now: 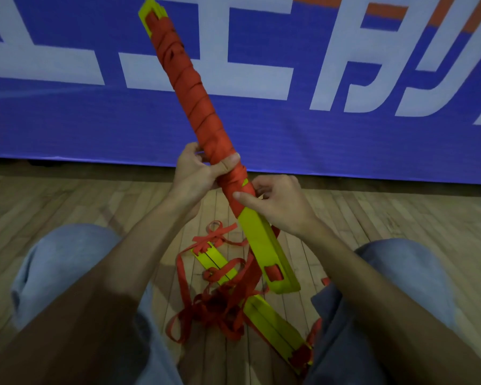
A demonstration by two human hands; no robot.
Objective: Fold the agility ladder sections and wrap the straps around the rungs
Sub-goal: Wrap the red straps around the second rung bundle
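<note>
A person sits on a wooden floor (67,207) with knees apart in light grey shorts (56,262), seen from above the hands. Both hands hold a bundle of stacked yellow rungs (264,245) from an agility ladder, tilted so its far end points up and away to the left.

Most of the bundle is bound in a red strap (189,87), wound in overlapping turns from near the far yellow tip down to the hands. The left hand (195,176) is clenched around the wrapped part, its thumb lying across the top of the strap and its fingers curled behind the bundle. The right hand (281,204) grips just below the left thumb, at the last turns of strap; its thumb presses on the front of the wrap and its fingers close around the far side. Below the right fingers the bare yellow end of the bundle sticks out toward the person, with a slot through which a piece of red strap passes.

On the floor beneath the hands, between the knees, lie more yellow rungs (275,326) tangled in loose red strap (214,307), unwrapped.

Behind the hands hangs a blue banner (67,120) with large white characters and an orange band at the top right; the characters are cut off and cannot be read.
</note>
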